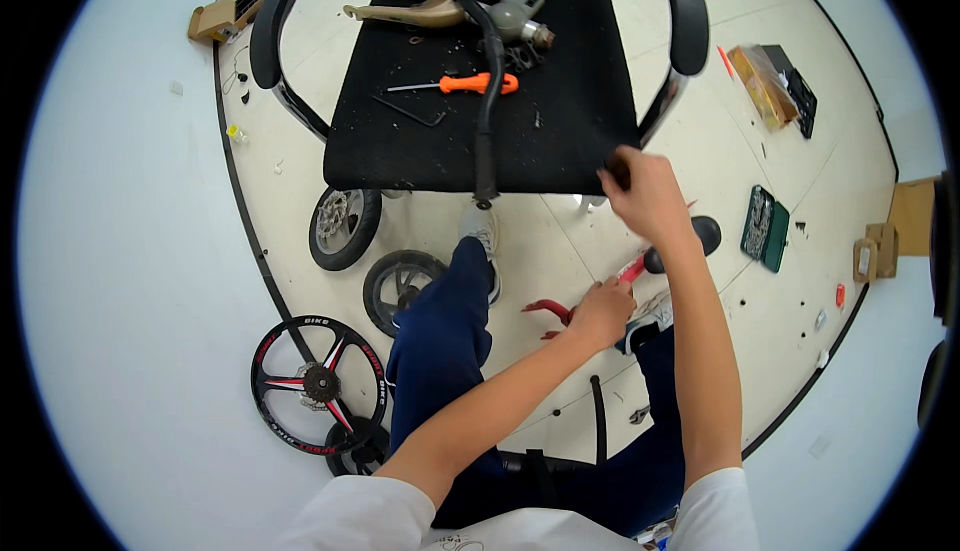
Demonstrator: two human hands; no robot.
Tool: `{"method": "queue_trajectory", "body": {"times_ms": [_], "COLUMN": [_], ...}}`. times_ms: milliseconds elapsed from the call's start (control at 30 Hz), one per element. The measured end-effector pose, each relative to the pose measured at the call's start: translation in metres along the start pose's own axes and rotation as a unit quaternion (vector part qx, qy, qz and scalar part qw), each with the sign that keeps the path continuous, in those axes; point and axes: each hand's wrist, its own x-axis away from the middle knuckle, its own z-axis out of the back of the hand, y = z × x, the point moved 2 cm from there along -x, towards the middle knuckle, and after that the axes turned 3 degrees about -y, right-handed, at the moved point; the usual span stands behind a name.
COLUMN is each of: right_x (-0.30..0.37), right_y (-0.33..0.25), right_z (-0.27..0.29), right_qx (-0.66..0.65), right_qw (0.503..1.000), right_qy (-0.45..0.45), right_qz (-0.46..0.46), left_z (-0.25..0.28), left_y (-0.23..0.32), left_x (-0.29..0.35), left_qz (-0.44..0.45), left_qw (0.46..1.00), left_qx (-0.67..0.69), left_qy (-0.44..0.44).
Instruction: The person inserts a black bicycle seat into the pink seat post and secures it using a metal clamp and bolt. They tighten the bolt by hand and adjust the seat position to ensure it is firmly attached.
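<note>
My left hand (603,313) is closed around a red forked metal part (549,308) low in front of the chair. Two curved red prongs stick out to the left of that hand, and dark rounded pieces (706,235) show beyond its other end. At the right front corner of the black chair seat (400,156), my right hand (645,191) has its fingers pinched together. Something small and dark may be between them, but I cannot make it out. On the seat lie an orange-handled screwdriver (480,83), a hex key (410,111), a black handlebar (489,81) and a beige fork (415,11).
Several wheels lie left of my legs, among them a three-spoke wheel (320,383) and a small black tyre (345,229). To the right are a green case of small parts (765,229), a bag (763,86) and cardboard boxes (876,253). A black tube (600,419) lies between my legs.
</note>
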Motion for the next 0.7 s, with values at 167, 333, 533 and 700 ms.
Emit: {"method": "queue_trajectory", "body": {"times_ms": [167, 333, 533, 700], "right_x": [-0.058, -0.071, -0.086, -0.092], "right_y": [-0.001, -0.014, -0.025, -0.128], "right_z": [-0.016, -0.013, -0.034, -0.068], "right_qx": [0.055, 0.101, 0.102, 0.09], "right_qw": [0.995, 0.991, 0.994, 0.979], "right_qy": [-0.068, -0.079, 0.009, 0.002], "right_qz": [-0.038, -0.036, 0.025, 0.184], "left_z": [-0.011, -0.023, -0.016, -0.04], "left_y": [0.003, 0.005, 0.008, 0.001], "left_x": [0.001, -0.002, 0.002, -0.001], "left_qz": [0.014, 0.025, -0.002, 0.024], "left_qw": [0.996, 0.992, 0.991, 0.974], "left_qx": [0.076, 0.045, 0.084, 0.168], "left_qy": [0.053, 0.114, 0.104, 0.15]}}
